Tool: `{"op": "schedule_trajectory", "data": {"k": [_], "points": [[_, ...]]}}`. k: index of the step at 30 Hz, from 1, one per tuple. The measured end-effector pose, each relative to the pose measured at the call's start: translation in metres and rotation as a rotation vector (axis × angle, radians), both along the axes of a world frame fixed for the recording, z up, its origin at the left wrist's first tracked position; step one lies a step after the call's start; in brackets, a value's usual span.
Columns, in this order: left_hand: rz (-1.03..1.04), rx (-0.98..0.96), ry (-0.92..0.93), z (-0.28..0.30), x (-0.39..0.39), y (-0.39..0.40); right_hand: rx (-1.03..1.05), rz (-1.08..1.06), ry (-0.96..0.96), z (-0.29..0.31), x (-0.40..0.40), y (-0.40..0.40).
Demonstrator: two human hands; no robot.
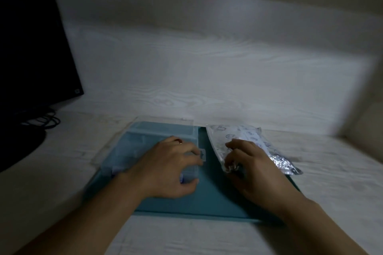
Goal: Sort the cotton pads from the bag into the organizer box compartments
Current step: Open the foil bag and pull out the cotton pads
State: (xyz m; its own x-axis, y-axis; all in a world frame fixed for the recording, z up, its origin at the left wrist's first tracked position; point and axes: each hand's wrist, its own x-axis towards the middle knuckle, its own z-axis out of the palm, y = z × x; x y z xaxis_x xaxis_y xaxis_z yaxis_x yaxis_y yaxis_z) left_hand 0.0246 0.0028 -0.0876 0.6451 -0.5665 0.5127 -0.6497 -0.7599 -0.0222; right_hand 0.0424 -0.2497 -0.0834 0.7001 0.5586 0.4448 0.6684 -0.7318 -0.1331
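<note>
A clear plastic organizer box (145,138) lies on a teal mat (207,198), left of centre. My left hand (172,167) rests over its right front corner, fingers and thumb curled round the box edge near its latch tab (203,154). A crinkly clear and silver bag (244,141) lies to the right, partly on the mat. My right hand (250,165) lies on the bag's near end, fingertips curled and pinching the plastic. The picture is dim and blurred, and I cannot make out the pads inside the bag.
A dark monitor (31,47) stands at the far left with black cables (43,120) coiled below it. The pale wood-grain desk (207,238) runs up to a white wood-grain back panel (207,72).
</note>
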Motion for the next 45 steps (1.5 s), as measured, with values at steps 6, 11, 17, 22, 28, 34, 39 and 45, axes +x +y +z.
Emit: {"op": "schedule_trajectory", "data": {"k": [6, 11, 17, 22, 28, 34, 39, 45], "points": [[-0.021, -0.062, -0.189, -0.003, 0.003, -0.011, 0.151, 0.035, -0.132, 0.003, -0.003, 0.004], [-0.074, -0.014, -0.420, -0.001, -0.006, -0.042, 0.144, 0.126, -0.290, 0.006, -0.007, 0.009], [-0.104, -0.133, -0.493, -0.004, -0.002, -0.039, 0.173, 0.159, -0.356, 0.007, -0.014, 0.017], [-0.145, -0.190, -0.495, 0.004, 0.000, -0.036, 0.295, 0.174, -0.384, 0.009, -0.013, 0.020], [-0.061, -0.135, -0.559, 0.011, 0.011, -0.015, 0.400, 0.283, -0.418, 0.028, -0.030, 0.022], [0.131, -0.147, -0.509, 0.013, 0.019, 0.007, 0.420, 0.399, -0.494, 0.030, -0.053, 0.028], [0.341, -0.164, -0.451, 0.015, 0.027, 0.028, 0.365, 0.297, -0.521, 0.033, -0.045, 0.026], [0.504, -0.158, -0.300, 0.014, 0.028, 0.041, 0.358, 0.346, -0.436, 0.036, -0.060, 0.034]]}}
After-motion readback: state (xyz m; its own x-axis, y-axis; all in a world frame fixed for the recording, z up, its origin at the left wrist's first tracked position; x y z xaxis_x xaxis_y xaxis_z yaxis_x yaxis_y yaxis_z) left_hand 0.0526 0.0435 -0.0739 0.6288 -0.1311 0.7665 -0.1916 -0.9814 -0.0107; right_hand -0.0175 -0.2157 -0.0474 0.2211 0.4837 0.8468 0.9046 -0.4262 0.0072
